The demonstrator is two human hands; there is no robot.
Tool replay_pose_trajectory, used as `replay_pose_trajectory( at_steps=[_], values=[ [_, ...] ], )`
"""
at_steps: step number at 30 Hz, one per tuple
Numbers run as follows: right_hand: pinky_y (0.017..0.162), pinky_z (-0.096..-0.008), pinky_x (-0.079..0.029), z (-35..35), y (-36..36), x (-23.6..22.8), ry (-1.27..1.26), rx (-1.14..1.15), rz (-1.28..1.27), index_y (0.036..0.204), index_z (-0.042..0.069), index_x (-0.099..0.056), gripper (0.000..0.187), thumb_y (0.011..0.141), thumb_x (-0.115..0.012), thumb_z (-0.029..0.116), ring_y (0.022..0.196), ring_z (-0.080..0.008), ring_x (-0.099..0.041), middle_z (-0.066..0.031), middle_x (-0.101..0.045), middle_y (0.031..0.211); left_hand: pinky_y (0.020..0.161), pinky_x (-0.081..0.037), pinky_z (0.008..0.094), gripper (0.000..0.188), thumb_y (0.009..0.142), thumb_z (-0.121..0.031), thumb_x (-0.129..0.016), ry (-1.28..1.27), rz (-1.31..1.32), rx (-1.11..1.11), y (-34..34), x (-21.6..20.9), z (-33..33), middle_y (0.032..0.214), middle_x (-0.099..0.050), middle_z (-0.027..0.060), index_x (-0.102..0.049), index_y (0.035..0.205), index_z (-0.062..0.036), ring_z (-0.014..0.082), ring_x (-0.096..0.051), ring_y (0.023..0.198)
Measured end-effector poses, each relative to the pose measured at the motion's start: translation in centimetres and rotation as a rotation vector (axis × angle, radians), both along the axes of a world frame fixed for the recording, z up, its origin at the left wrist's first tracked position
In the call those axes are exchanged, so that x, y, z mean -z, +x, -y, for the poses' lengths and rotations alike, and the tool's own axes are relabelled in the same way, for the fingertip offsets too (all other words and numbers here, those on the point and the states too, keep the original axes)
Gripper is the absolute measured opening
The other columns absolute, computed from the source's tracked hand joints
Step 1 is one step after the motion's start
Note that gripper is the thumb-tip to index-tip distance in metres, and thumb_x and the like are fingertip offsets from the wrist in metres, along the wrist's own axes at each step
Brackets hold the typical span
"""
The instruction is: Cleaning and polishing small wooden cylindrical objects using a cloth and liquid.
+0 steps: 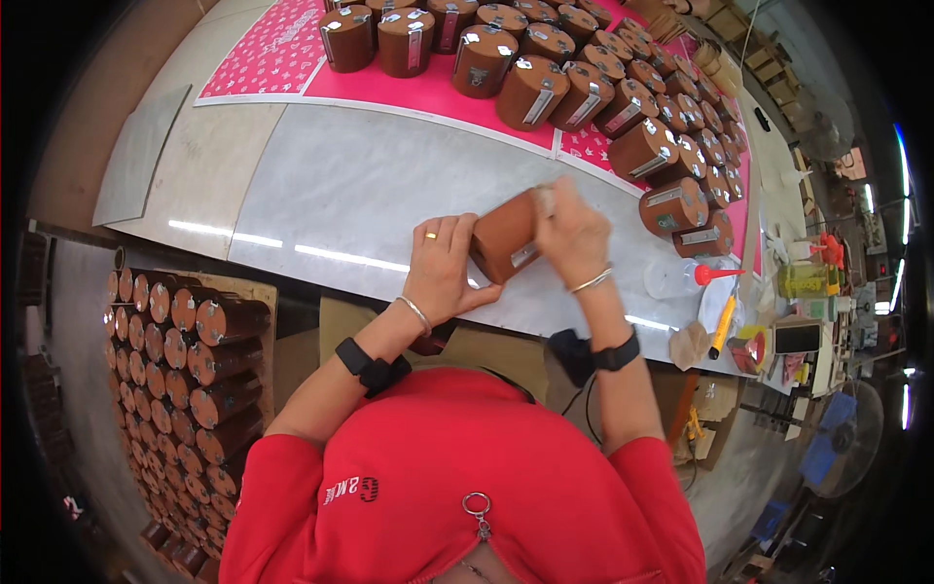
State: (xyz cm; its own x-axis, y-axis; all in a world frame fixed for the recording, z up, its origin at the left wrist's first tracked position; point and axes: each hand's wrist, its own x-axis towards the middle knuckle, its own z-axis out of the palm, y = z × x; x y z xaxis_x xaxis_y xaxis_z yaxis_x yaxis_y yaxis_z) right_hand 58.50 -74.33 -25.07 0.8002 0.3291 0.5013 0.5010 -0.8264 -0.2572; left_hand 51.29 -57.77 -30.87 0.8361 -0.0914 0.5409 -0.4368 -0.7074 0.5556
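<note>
My left hand [443, 268] is wrapped around the lower end of a brown cylindrical box [508, 234], which tilts above the grey tabletop. A pale strip shows along the side of the box. At its upper right end my right hand [574, 234] presses with bent, closed fingers, slightly blurred. Something small and pale beige [543, 200] shows at those fingertips, too indistinct to name. Many similar brown boxes [533, 92] stand in rows on a pink printed sheet [418, 105] across the table.
On the right of the table are a clear squeeze bottle [671, 279] with a red nozzle, a yellow utility knife [722, 326] and a crumpled beige cloth [689, 346]. At my left, brown cylinders are stacked on their sides [229, 360]. A fan [844, 443] stands far right.
</note>
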Motion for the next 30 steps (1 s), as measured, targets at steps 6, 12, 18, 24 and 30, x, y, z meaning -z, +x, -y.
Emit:
replay_pose_trajectory(
  at_steps=[6,12,18,24,30],
  values=[
    [0.048,-0.0408,-0.047,1.3,0.1,0.5,0.043,0.020,0.043,0.087,0.009,-0.049,0.012,0.087,-0.056,0.018,0.059,-0.0336,-0.060,-0.0106,-0.060,0.073,0.093,-0.034,0.0421,0.081,0.059,-0.037,-0.081,-0.110,-0.164,0.021,-0.6,-0.5,-0.2,0.113,-0.051,0.0154,-0.045,0.123,-0.0027,0.0322,-0.046,0.104],
    [0.046,-0.0376,-0.047,-3.4,-5.8,-0.3,0.006,-0.275,0.038,0.084,0.009,-0.051,0.008,0.087,-0.055,0.015,0.055,-0.0293,-0.059,-0.0121,-0.058,0.071,0.094,-0.033,0.0427,0.081,0.057,-0.034,-0.082,-0.114,-0.142,0.043,-0.2,-0.4,-0.1,0.113,-0.052,0.0146,-0.046,0.122,-0.0029,0.0323,-0.045,0.107],
    [0.044,-0.0356,-0.047,0.6,-0.8,-0.2,-0.005,0.031,0.045,0.084,0.012,-0.053,0.009,0.078,-0.060,0.012,0.052,-0.0250,-0.060,-0.0070,-0.055,0.066,0.093,-0.033,0.0436,0.081,0.056,-0.031,-0.081,-0.029,0.022,0.067,0.7,-0.4,0.6,0.112,-0.052,0.0160,-0.045,0.121,-0.0007,0.0350,-0.045,0.105],
    [0.048,-0.0391,-0.048,-0.2,-2.6,0.6,-0.042,-0.069,0.053,0.085,0.011,-0.054,0.006,0.081,-0.057,0.013,0.061,-0.0269,-0.060,-0.0079,-0.058,0.073,0.094,-0.032,0.0493,0.089,0.052,-0.025,-0.082,-0.039,0.059,0.100,0.0,-0.5,0.9,0.114,-0.049,0.0181,-0.039,0.126,-0.0009,0.0374,-0.046,0.106],
    [0.045,-0.0362,-0.046,-2.6,-4.9,0.2,-0.042,-0.246,0.070,0.085,0.011,-0.055,0.006,0.082,-0.055,0.015,0.054,-0.0264,-0.058,-0.0075,-0.057,0.075,0.104,-0.026,0.0518,0.093,0.052,-0.024,-0.083,0.030,0.032,0.111,-0.4,0.4,0.9,0.121,-0.047,0.0179,-0.036,0.129,0.0013,0.0337,-0.043,0.115]
  ],
)
